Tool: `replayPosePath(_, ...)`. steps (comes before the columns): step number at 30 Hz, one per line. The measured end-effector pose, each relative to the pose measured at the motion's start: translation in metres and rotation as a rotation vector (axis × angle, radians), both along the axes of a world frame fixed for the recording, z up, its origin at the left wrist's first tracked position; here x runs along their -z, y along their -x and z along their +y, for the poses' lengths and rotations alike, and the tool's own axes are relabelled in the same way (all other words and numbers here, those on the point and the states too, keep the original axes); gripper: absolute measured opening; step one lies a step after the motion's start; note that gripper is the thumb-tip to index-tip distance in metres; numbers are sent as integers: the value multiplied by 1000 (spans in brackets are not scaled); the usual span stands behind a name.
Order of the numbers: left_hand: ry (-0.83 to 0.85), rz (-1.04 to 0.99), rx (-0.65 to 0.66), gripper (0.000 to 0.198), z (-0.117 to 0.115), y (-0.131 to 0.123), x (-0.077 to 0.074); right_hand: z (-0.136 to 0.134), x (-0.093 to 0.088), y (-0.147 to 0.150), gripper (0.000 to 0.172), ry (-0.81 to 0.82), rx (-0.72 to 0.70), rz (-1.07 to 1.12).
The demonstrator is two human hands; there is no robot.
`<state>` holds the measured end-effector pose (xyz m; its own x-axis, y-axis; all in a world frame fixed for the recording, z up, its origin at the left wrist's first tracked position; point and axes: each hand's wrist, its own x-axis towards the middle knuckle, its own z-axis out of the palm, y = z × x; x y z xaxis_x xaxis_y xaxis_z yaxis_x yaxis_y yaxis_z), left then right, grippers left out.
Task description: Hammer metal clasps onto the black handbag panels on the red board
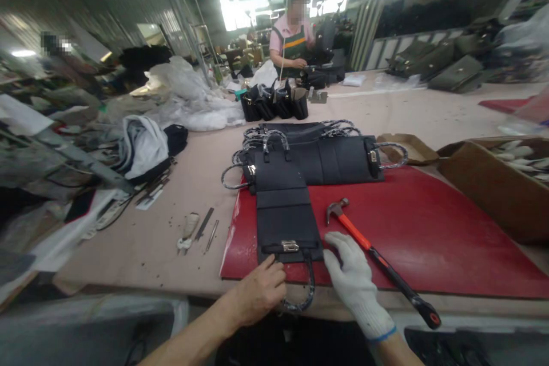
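A flat black leather bag panel [285, 211] with a metal clasp [290, 246] and a wrapped handle [305, 291] lies on the red mat [429, 240]. My bare left hand [259, 289] rests at the panel's near left corner, fingers curled against its edge. My right hand [354, 274], in a white knit glove, lies flat with fingers spread beside the panel's near right corner. A hammer [377, 257] with an orange and black handle lies on the mat just right of the gloved hand.
More black panels [334, 157] with wrapped handles are stacked behind. Small hand tools [197, 231] lie left of the mat. A cardboard box [493, 183] stands at right. Finished black bags [274, 103] stand farther back, where a person in a pink shirt [289, 40] works. Cloth and plastic clutter fills the left.
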<state>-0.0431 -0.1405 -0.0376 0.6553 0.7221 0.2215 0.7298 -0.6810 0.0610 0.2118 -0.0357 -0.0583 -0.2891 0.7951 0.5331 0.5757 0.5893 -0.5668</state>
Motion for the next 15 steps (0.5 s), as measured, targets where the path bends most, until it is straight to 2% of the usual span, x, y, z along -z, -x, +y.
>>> replayPosePath(5, -63, 29, 78, 11, 2, -7, -6, -1, -20, 31, 39, 15, -163, -210)
replayPosePath(9, -90, -28, 62, 13, 5, -13, 0, 2, -27, 58, 57, 86, -191, -444)
replayPosePath(15, -25, -159, 11, 15, -4, -10, 9, 9, -31, 63, 67, 135, -284, -567)
